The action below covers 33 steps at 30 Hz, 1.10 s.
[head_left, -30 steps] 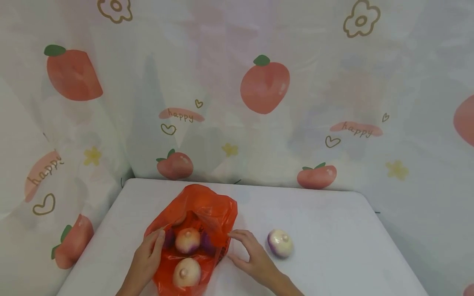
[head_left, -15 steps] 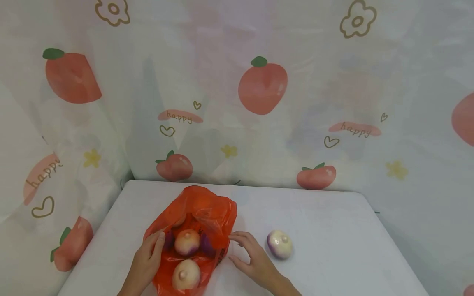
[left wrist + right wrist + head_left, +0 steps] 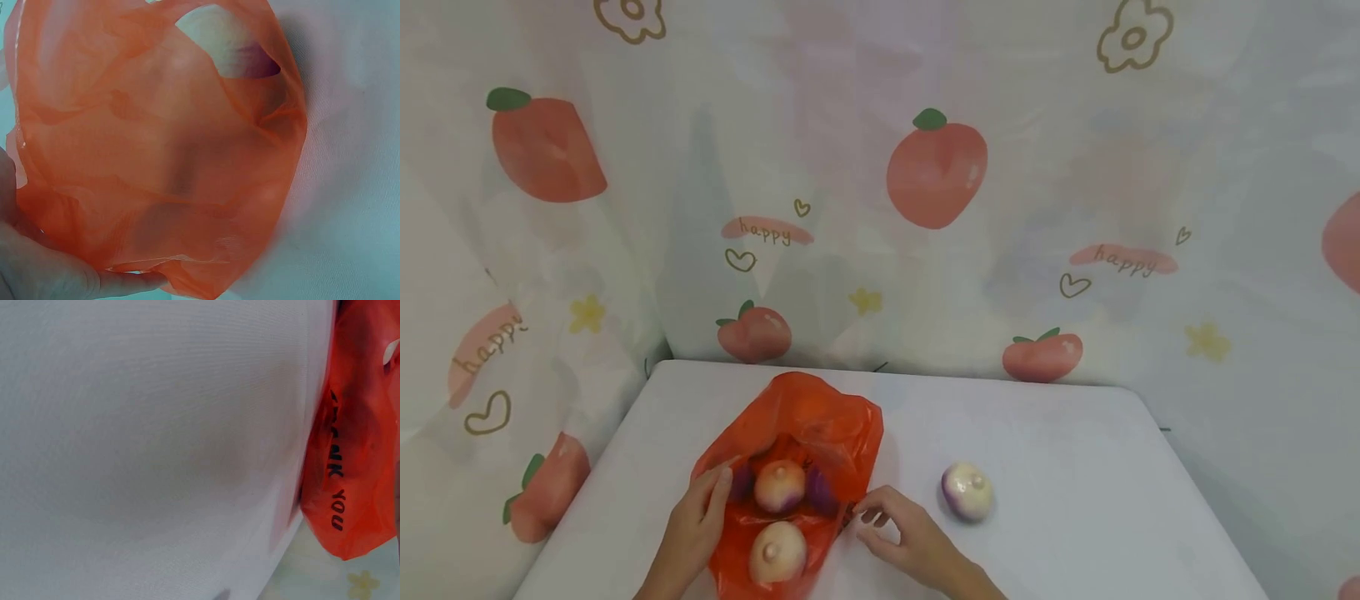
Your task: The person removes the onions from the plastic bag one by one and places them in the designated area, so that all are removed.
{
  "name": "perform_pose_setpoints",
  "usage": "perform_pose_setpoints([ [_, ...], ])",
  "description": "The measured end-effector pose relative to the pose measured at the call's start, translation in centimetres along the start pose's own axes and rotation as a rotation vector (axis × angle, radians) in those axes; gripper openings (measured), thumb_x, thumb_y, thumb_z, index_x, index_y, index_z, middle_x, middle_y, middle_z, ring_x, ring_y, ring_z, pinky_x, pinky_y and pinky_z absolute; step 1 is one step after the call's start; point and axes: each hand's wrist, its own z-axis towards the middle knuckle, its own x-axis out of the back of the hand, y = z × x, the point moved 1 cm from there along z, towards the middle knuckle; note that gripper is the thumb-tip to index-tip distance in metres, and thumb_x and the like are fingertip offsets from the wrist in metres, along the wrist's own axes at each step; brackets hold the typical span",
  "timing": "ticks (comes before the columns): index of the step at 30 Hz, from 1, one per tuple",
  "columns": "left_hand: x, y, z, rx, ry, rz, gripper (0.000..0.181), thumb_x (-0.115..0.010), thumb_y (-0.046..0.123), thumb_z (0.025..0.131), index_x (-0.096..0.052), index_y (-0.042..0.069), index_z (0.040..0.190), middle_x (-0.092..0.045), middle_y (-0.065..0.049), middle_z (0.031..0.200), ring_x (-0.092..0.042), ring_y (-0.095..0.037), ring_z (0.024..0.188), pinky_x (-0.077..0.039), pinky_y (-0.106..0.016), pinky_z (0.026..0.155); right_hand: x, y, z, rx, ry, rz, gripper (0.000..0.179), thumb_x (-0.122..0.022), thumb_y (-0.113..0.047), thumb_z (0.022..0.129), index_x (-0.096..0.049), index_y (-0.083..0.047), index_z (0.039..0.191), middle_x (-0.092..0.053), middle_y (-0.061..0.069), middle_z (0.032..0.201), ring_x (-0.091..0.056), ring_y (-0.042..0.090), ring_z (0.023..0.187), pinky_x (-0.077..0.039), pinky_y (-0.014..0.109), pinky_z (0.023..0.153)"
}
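An orange-red plastic bag [image 3: 797,408] lies on the table, its mouth facing me. Inside are several round white-and-purple vegetables, like onions or turnips; one [image 3: 780,486] sits deeper and another [image 3: 778,553] near the mouth. My left hand [image 3: 688,521] pinches the bag's left edge; the left wrist view shows the thumb [image 3: 125,282] against the plastic. Beside the bag's right edge is my right hand [image 3: 910,537], fingers loosely bent and nothing in its grasp. Whether its fingertips touch the plastic I cannot tell. Black lettering [image 3: 336,462] marks the bag in the right wrist view.
A similar white-and-purple vegetable [image 3: 967,492] lies loose on the white table [image 3: 1075,500], right of my right hand. Behind and to the left hangs a pale curtain [image 3: 850,125] printed with red fruit.
My right hand has drawn down a little along the bag's right edge, its fingers bending more. The left hand keeps its place on the bag.
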Motion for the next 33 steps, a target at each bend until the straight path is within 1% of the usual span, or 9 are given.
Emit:
perform_pose_setpoints([
  [4, -0.1, 0.0, 0.0, 0.011, 0.0, 0.007, 0.05, -0.036, 0.04, 0.102, -0.053, 0.003, 0.131, -0.053, -0.017, 0.13, -0.047, -0.033, 0.121, -0.035, -0.049, 0.099, -0.3, -0.3, 0.2, 0.031, -0.042, -0.066, 0.031, -0.065, -0.008, 0.089, -0.056, -0.011, 0.118, -0.058, -0.001, 0.114, -0.056, 0.013, 0.104, -0.048, 0.032, 0.089],
  [6, -0.1, 0.1, 0.0, 0.017, -0.003, 0.012, 0.051, -0.036, 0.041, 0.102, -0.053, 0.003, 0.131, -0.053, -0.017, 0.13, -0.047, -0.033, 0.121, -0.035, -0.049, 0.099, -0.4, -0.4, 0.4, 0.011, -0.05, -0.099, 0.033, -0.065, -0.014, 0.091, -0.056, -0.011, 0.122, -0.057, -0.002, 0.118, -0.053, 0.012, 0.108, -0.045, 0.031, 0.093],
  [8, -0.2, 0.2, 0.0, 0.018, -0.004, 0.013, 0.051, -0.035, 0.04, 0.102, -0.052, 0.001, 0.131, -0.053, -0.018, 0.13, -0.047, -0.035, 0.121, -0.035, -0.049, 0.099, -0.6, -0.4, 0.6, 0.006, -0.045, -0.138, 0.035, -0.064, -0.02, 0.092, -0.055, -0.01, 0.124, -0.056, -0.003, 0.119, -0.053, 0.015, 0.107, -0.045, 0.031, 0.093],
  [12, -0.1, 0.3, 0.0, 0.022, -0.001, 0.016, 0.052, -0.035, 0.041, 0.102, -0.052, 0.002, 0.132, -0.053, -0.018, 0.13, -0.047, -0.034, 0.121, -0.034, -0.049, 0.099, -1.3, -0.4, 1.1, -0.024, -0.058, -0.157, 0.041, -0.061, -0.027, 0.094, -0.051, -0.011, 0.13, -0.056, -0.001, 0.12, -0.053, 0.017, 0.105, -0.045, 0.03, 0.091],
  [15, -0.1, 0.3, 0.0, 0.015, 0.005, 0.014, 0.051, -0.035, 0.042, 0.102, -0.053, 0.003, 0.131, -0.053, -0.017, 0.13, -0.047, -0.033, 0.121, -0.035, -0.049, 0.099, -1.7, -0.4, 1.4, -0.061, -0.092, -0.162, 0.043, -0.059, -0.03, 0.095, -0.05, -0.013, 0.133, -0.055, 0.0, 0.122, -0.052, 0.017, 0.107, -0.045, 0.03, 0.092],
  [22, 0.0, 0.0, -0.2, -0.005, 0.004, 0.008, 0.05, -0.037, 0.041, 0.102, -0.054, 0.004, 0.13, -0.054, -0.015, 0.129, -0.048, -0.032, 0.12, -0.035, -0.049, 0.099, -2.4, -1.3, 1.9, -0.189, -0.228, -0.179, 0.039, -0.055, -0.033, 0.096, -0.053, -0.019, 0.132, -0.059, -0.001, 0.123, -0.052, 0.012, 0.109, -0.045, 0.033, 0.093],
  [25, 0.0, -0.1, -0.4, 0.004, 0.001, 0.01, 0.052, -0.035, 0.042, 0.101, -0.053, 0.004, 0.131, -0.054, -0.016, 0.129, -0.048, -0.033, 0.12, -0.035, -0.05, 0.099, -2.8, -1.7, 2.2, -0.176, -0.235, -0.201, 0.039, -0.057, -0.03, 0.096, -0.053, -0.018, 0.132, -0.057, 0.001, 0.126, -0.052, 0.012, 0.109, -0.045, 0.031, 0.092],
  [30, -0.1, -0.1, -0.4, 0.008, -0.005, 0.009, 0.053, -0.035, 0.043, 0.101, -0.052, 0.003, 0.132, -0.054, -0.016, 0.129, -0.048, -0.033, 0.121, -0.034, -0.051, 0.1, -3.5, -2.5, 3.4, -0.073, -0.182, -0.253, 0.038, -0.057, -0.028, 0.095, -0.053, -0.014, 0.131, -0.054, 0.002, 0.128, -0.05, 0.015, 0.116, -0.042, 0.031, 0.096],
  [33, -0.2, 0.0, -0.4, 0.011, -0.009, 0.012, 0.054, -0.034, 0.044, 0.101, -0.051, 0.003, 0.133, -0.053, -0.017, 0.13, -0.047, -0.034, 0.121, -0.034, -0.051, 0.1, -3.6, -2.9, 4.2, -0.058, -0.175, -0.239, 0.039, -0.056, -0.028, 0.096, -0.053, -0.011, 0.131, -0.053, 0.002, 0.129, -0.048, 0.014, 0.12, -0.04, 0.031, 0.099],
])
